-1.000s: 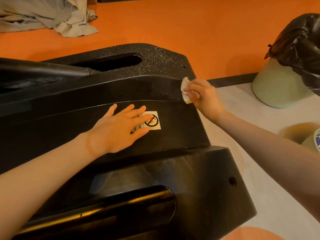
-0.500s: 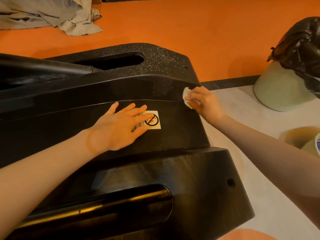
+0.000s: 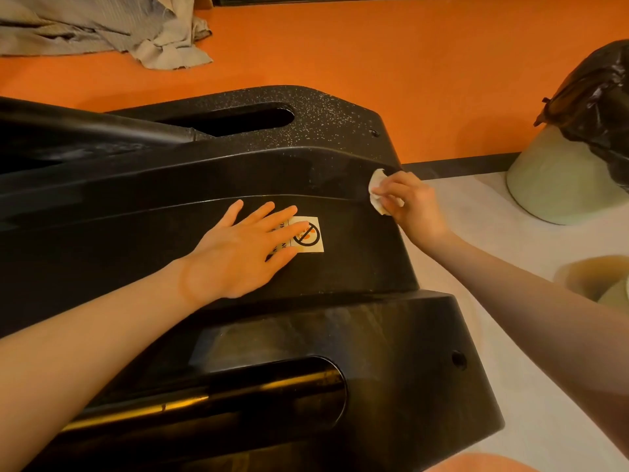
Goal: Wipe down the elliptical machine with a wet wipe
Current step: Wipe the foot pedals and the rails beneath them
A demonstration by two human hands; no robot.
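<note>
The black plastic housing of the elliptical machine (image 3: 340,185) fills the left and centre of the head view. My left hand (image 3: 238,250) lies flat on its sloped side, fingers spread, partly covering a white warning sticker (image 3: 308,235). My right hand (image 3: 413,206) pinches a crumpled white wet wipe (image 3: 377,190) against the housing's right edge, just below the speckled top panel. A shiny black tube (image 3: 204,396) enters the housing at the bottom.
A pale green bin (image 3: 558,178) lined with a black bag (image 3: 599,107) stands at the right on a white mat (image 3: 510,301). Crumpled grey cloth (image 3: 102,28) lies on the orange floor at top left. Another pale round object (image 3: 609,287) sits at the right edge.
My right hand with the wipe has slid a little down along the housing's right edge. My left hand has stayed flat on the sticker.
</note>
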